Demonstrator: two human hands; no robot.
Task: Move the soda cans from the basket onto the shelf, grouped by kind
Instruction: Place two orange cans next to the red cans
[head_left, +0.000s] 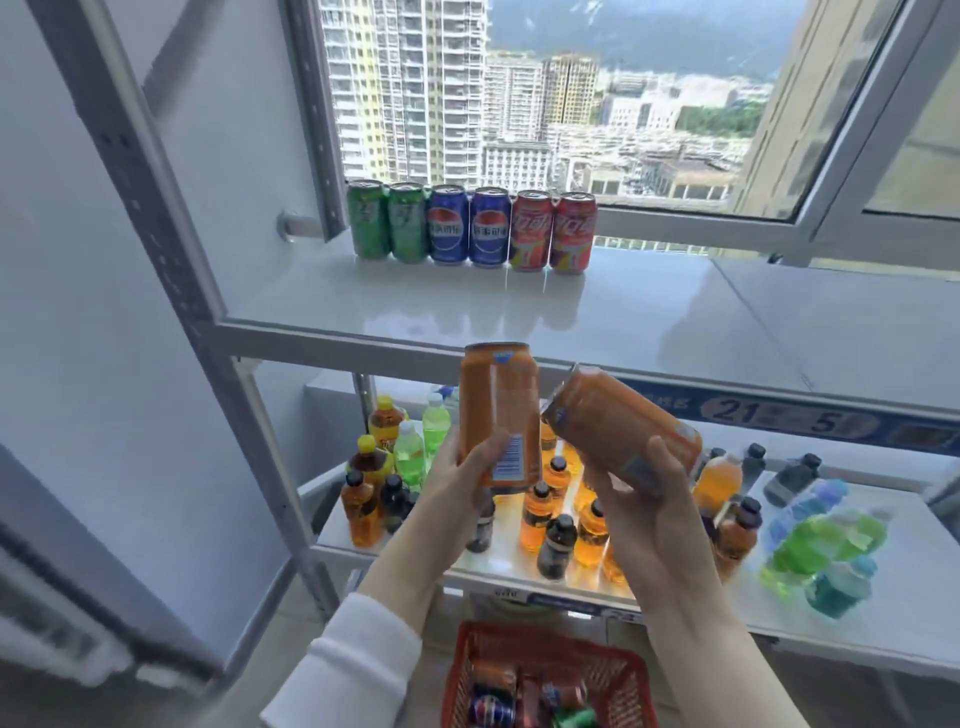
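My left hand (462, 480) grips an upright orange soda can (496, 405) by its lower part. My right hand (647, 499) holds a second orange can (618, 423), tilted with its top toward the first. Both cans hang just below the front edge of the white upper shelf (649, 317). At the back of that shelf stands a row: two green cans (387, 221), two blue cans (470, 226), two red cans (553, 231). The red basket (467, 660) sits at the bottom with several cans inside.
A lower shelf (883, 613) carries many small bottles: orange, dark, yellow-capped and green ones at left and centre, green and blue ones lying at right. A grey shelf upright (156, 218) rises on the left. An open window frame (852, 156) stands behind the upper shelf.
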